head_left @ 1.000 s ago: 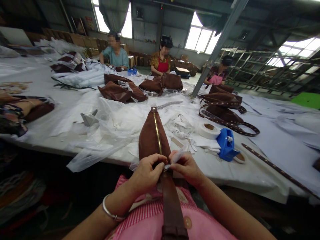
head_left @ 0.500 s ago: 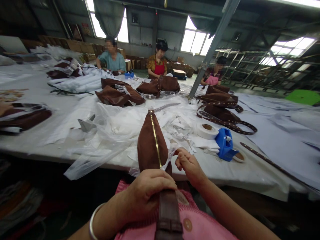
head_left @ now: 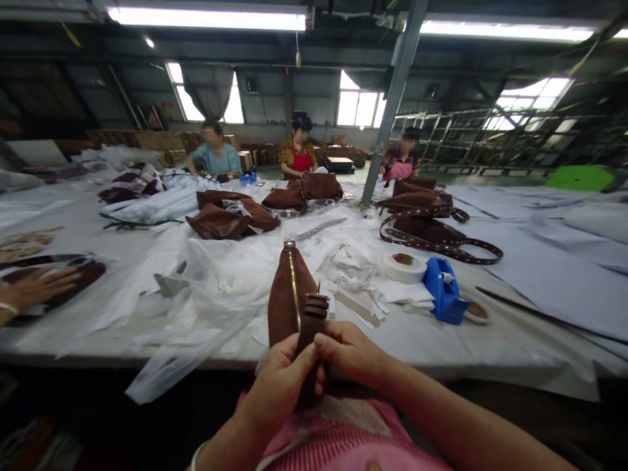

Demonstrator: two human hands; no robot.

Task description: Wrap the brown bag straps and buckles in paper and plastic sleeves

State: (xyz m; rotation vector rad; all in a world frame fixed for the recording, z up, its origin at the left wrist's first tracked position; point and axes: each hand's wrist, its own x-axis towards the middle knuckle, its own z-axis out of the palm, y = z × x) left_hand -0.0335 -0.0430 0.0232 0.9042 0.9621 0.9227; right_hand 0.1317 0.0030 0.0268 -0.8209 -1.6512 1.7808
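A brown bag (head_left: 279, 294) with a gold zipper (head_left: 294, 281) lies at the table's front edge, its near end towards my body. Above that near end, a dark brown strap with a metal buckle (head_left: 316, 305) stands up between my hands. My left hand (head_left: 282, 376) is closed round the strap from the left, thumb on top. From the right, my right hand (head_left: 346, 350) pinches the same strap just below the buckle. The two thumbs nearly meet. The strap's lower part is hidden behind my fingers.
White wrapping sheets (head_left: 210, 288) cover the table around the bag. To the right are a white tape roll (head_left: 403, 267), a blue tape dispenser (head_left: 444, 291) and a studded strap (head_left: 436, 245). More brown bags (head_left: 220, 221) lie farther back. At left, another person's hand (head_left: 42, 288) rests on a bag.
The buckled strap has come up from my lap to over the bag. My right hand has left the white strip and joined my left on the strap. The view has tilted up.
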